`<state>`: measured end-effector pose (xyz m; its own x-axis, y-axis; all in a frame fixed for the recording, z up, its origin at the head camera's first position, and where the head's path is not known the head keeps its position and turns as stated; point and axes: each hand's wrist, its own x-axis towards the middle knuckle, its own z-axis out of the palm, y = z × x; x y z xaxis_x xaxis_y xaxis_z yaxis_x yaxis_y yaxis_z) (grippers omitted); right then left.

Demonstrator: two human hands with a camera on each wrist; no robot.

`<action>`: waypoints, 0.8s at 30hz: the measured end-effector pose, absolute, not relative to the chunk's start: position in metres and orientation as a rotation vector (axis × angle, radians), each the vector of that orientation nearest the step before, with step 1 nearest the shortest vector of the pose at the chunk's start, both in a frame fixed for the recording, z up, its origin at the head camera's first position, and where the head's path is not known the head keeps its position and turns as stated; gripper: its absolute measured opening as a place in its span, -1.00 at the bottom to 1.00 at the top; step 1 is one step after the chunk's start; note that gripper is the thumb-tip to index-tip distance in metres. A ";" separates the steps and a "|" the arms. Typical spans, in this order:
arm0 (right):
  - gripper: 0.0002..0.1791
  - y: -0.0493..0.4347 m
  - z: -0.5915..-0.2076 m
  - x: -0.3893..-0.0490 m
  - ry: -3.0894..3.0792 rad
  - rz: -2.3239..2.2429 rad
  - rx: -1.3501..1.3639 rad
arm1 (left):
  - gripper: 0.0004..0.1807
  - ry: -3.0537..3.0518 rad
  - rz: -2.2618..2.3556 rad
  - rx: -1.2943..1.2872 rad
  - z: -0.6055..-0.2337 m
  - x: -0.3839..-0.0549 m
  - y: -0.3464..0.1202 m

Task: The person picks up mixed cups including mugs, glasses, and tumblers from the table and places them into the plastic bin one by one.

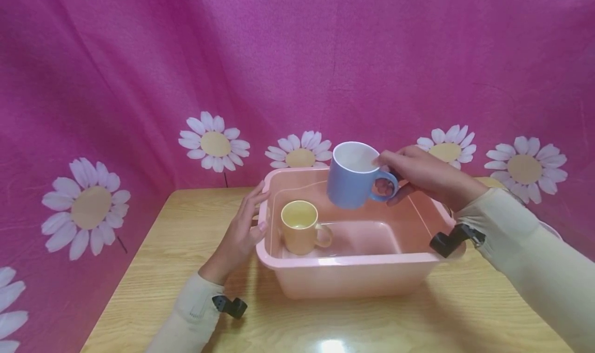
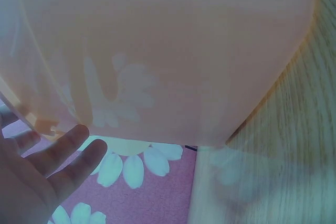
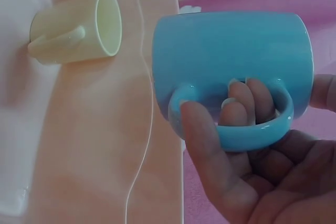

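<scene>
A blue mug (image 1: 351,182) with a white inside is held upright over the pink basin (image 1: 353,278) by my right hand (image 1: 416,174). In the right wrist view, fingers pass through the handle of the blue mug (image 3: 231,51), and the thumb lies at its rim. A yellow mug (image 1: 299,229) stands upright inside the basin near its left end, handle to the right. My left hand (image 1: 239,236) rests against the basin's left rim with fairly straight fingers. The left wrist view shows the left hand (image 2: 47,166) beside the basin's outer wall (image 2: 184,66).
The basin stands on a light wooden table (image 1: 195,224). A magenta cloth (image 1: 288,58) with white daisies hangs behind and to the left. Part of a pale round object (image 1: 550,230) shows behind the right forearm.
</scene>
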<state>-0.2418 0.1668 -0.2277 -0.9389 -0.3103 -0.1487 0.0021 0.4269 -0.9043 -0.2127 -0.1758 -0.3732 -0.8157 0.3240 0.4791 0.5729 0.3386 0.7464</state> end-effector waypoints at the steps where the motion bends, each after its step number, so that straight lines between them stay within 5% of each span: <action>1: -0.59 0.167 -0.229 -0.243 2.392 -1.511 -0.268 | -0.34 -2.361 -1.469 -0.808 -0.374 -0.213 -0.176; 24: -0.57 0.155 -0.246 -0.264 2.374 -1.462 -0.256 | -0.33 -2.366 -1.469 -0.824 -0.375 -0.215 -0.179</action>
<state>-0.2638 0.1546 -0.2455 -0.9259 -0.3256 -0.1917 0.0246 0.4543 -0.8905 -0.2151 -0.1789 -0.3749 -0.8134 0.3370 0.4741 0.5744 0.3367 0.7461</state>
